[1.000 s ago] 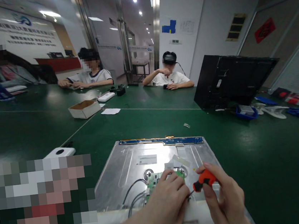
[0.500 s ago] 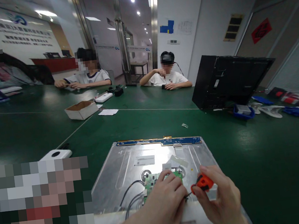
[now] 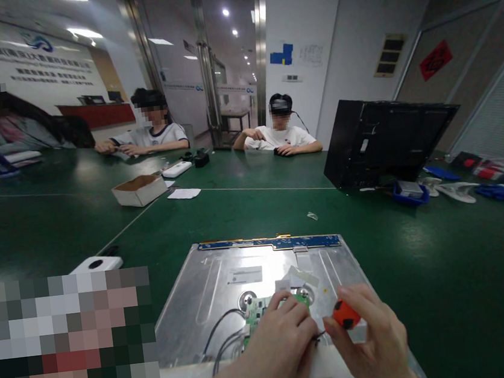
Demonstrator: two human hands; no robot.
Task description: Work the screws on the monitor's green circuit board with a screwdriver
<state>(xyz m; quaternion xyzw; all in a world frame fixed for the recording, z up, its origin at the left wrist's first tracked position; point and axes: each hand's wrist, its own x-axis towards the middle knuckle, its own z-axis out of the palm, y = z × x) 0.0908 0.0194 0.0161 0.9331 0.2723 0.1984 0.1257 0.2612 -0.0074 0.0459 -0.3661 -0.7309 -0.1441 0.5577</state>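
Note:
Before me lies a flat silver metal panel [image 3: 208, 285], with a narrow blue circuit strip [image 3: 306, 241] along its far edge. My left hand [image 3: 286, 324] is closed over a green circuit board [image 3: 257, 311] on the panel, covering much of it; the thumb is hidden. Dark cables [image 3: 218, 332] run out from the board's left side. Between thumb and fingers, my right hand [image 3: 378, 338] grips the orange and black handle of a screwdriver [image 3: 346, 313]. Its thin dark shaft points left, and its tip sits close to my left hand's fingers at the board's right edge.
A large black monitor housing [image 3: 387, 143] stands at the right, near a small blue tray [image 3: 411, 192] and blue bags [image 3: 502, 191]. Further left are an open box [image 3: 140, 192], paper [image 3: 184, 193] and a white device [image 3: 97, 264]. Several people sit across the green table [image 3: 255, 213].
The orange screwdriver handle has turned in my right fingers, and that hand has shifted slightly. My left hand stays over the circuit board. The whole view has tipped a little.

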